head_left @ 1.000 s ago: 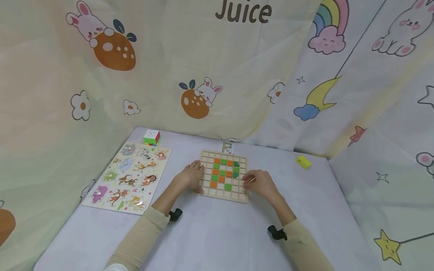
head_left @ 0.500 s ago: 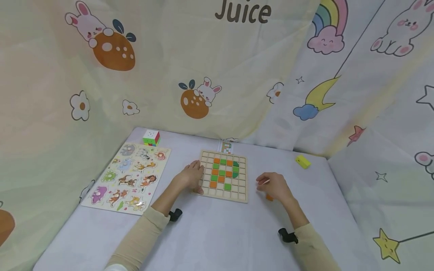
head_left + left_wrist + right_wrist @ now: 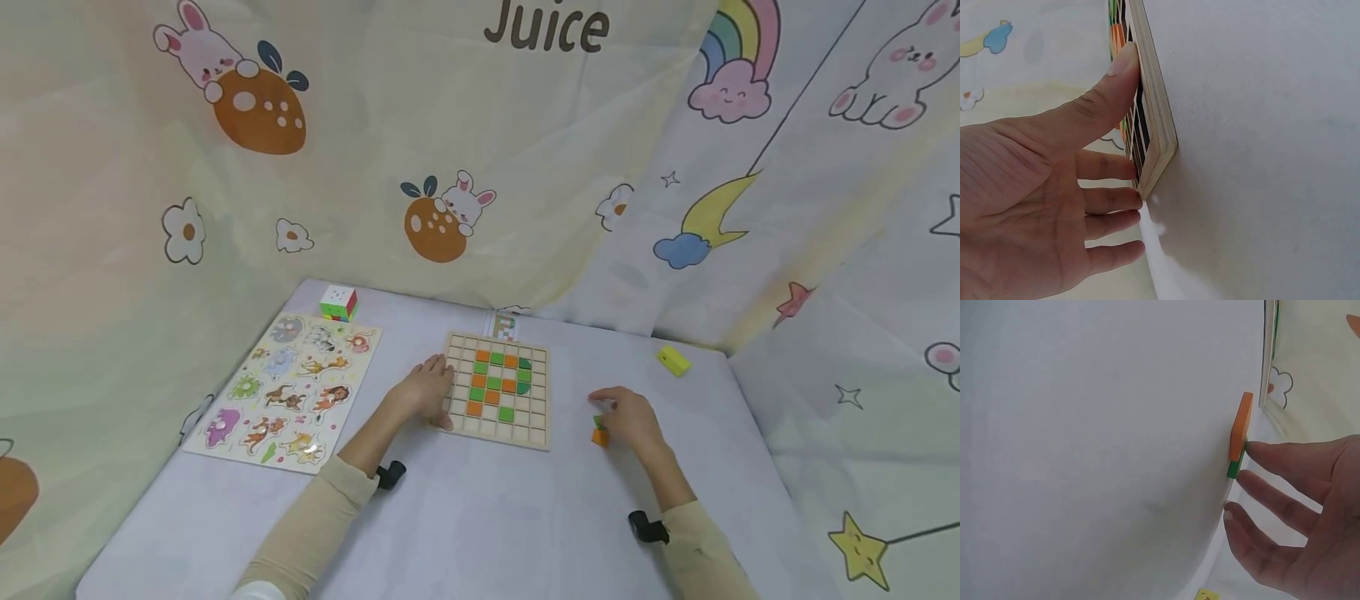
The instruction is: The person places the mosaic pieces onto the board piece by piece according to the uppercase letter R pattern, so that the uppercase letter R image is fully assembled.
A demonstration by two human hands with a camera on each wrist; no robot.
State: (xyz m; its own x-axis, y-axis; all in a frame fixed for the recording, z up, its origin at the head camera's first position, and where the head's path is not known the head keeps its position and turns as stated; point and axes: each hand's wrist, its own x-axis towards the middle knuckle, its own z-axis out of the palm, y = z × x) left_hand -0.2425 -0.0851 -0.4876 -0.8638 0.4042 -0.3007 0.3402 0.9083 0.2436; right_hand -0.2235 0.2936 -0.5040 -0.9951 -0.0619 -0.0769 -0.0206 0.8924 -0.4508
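A square wooden grid board (image 3: 461,423) lies mid-table, with orange and green tiles (image 3: 492,383) set in some of its cells. My left hand (image 3: 426,392) rests at its left edge. In the left wrist view the thumb (image 3: 1124,69) lies over the board's rim, and the straight fingers reach its corner. Right of the board, my right hand (image 3: 630,419) is over a green tile (image 3: 598,422) and an orange tile (image 3: 600,437). The right wrist view shows the thumb tip right at the green tile (image 3: 1234,469), with the fingers spread apart below.
A peg puzzle of animals (image 3: 288,392) lies at left, with a puzzle cube (image 3: 339,303) behind it. A small pattern card (image 3: 505,326) is beyond the board. A yellow block (image 3: 674,361) lies at the back right. Printed cloth (image 3: 525,167) hangs behind the table.
My right hand has moved right from the board's edge, to the loose tiles. The light-edged piece in its fingers no longer shows there, and a green tile now appears beside the orange one.
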